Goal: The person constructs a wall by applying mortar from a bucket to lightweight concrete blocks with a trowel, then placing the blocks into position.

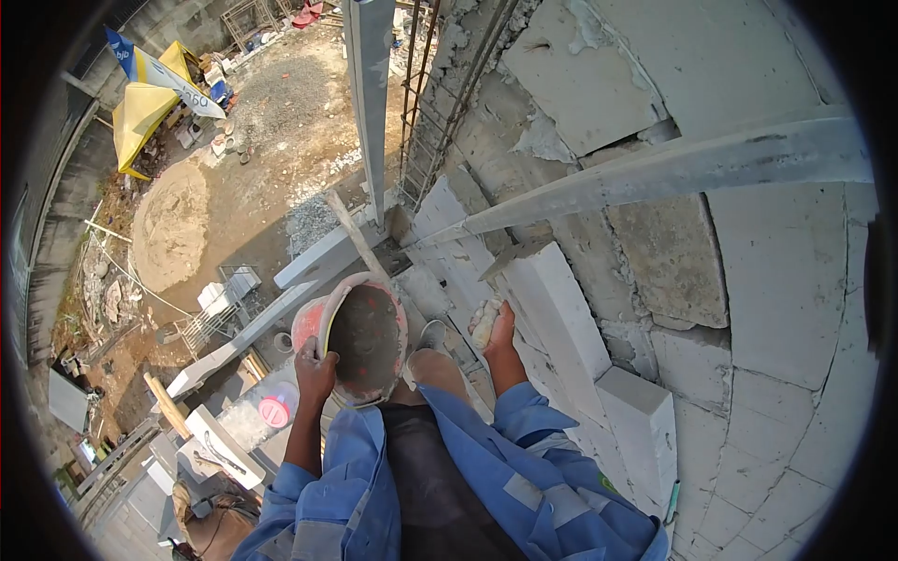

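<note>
My left hand (316, 370) is closed on the near-left rim of a red and white bucket (309, 323), fingers over the edge. Grey wet mortar (367, 338) fills much of the bucket, which is tilted so that its inside faces me. To the right, my right hand (503, 329) is closed around a pale, rough lump (485, 323); what it is made of I cannot make out. That hand is beside the white blocks (557, 299) of the wall, apart from the bucket.
A long grey beam (655, 173) slants across the block wall (786, 280). An upright post (369, 103) and rebar (418, 103) stand ahead. Far below on the left lie a sand pile (170, 224) and a yellow canopy (145, 117). A pink-lidded container (274, 411) is at lower left.
</note>
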Motion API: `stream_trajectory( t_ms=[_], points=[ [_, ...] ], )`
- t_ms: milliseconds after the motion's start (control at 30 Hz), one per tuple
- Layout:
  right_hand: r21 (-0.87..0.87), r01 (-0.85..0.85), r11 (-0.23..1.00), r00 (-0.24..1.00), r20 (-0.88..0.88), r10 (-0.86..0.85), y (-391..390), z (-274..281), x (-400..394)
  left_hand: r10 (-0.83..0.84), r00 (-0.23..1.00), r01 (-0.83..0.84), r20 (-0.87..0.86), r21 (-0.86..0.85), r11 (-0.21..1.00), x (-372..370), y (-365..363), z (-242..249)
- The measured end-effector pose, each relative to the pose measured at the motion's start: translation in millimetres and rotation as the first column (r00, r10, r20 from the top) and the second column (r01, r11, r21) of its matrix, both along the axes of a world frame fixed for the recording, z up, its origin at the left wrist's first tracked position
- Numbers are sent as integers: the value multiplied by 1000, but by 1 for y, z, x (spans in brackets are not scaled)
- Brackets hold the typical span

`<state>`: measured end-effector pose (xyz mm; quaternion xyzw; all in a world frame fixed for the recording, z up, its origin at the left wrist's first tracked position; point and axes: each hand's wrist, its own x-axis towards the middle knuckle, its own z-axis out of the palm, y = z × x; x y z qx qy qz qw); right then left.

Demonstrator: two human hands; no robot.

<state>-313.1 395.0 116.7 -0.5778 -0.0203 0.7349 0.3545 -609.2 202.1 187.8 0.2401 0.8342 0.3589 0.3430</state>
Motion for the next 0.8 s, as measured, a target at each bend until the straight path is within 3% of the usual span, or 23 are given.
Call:
stream_trajectory(
  t_ms=[167, 233, 433, 667, 733, 800],
  points=[
    [-25, -68, 997, 996, -67, 66, -41, 22, 15, -7, 1000, 7, 10, 2, 1000, 0, 3, -12],
    [-14, -175, 984, 981, -84, 173, -51, 23, 26, -1, 1000, 1, -9, 5, 1000, 1, 2, -8],
    [67, -163, 984, 984, -58, 167, -9, -13, 19, -15, 1000, 15, -18, -16, 1000, -1, 3, -11],
    [-26, -171, 985, 985, -32, 171, -55, 4, 31, -2, 1000, 2, 9, -16, 1000, -4, 7, -9],
    [100, -291, 952, 957, 14, 291, -65, 17, 41, -2, 1000, 2, 28, -22, 1000, -4, 9, -7],
    [116, -242, 963, 969, -23, 246, -61, 24, 44, 41, 997, -42, 64, 15, 999, -1, 13, -3]
  ],
)
